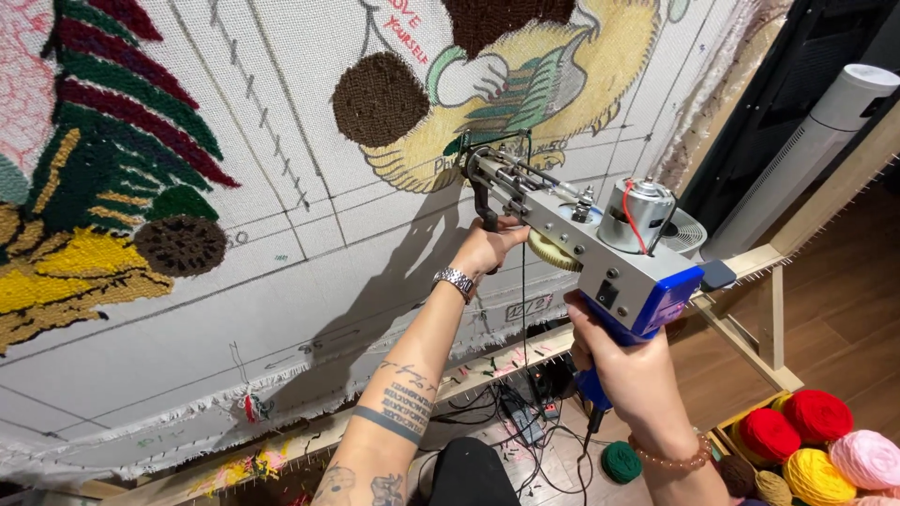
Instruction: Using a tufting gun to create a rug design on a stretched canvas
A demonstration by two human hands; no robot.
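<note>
A silver and blue tufting gun [581,239] is pressed nose-first against a white tufting cloth [309,281] stretched on a wooden frame. My left hand [487,245], with a metal watch at the wrist, grips the gun's black front handle. My right hand [623,365] is closed around the blue rear grip below the motor. The gun's tip meets the cloth at the lower edge of a yellow tufted patch [422,155], beside a brown tufted circle [380,98]. A thin dark yarn hangs down from the gun.
More tufted areas in green, dark red and yellow [103,169] fill the cloth's left side. Yarn balls in red, pink and yellow sit in a box [811,445] at lower right. Cables and a power strip [520,412] lie on the floor. A white tower fan [806,159] stands at right.
</note>
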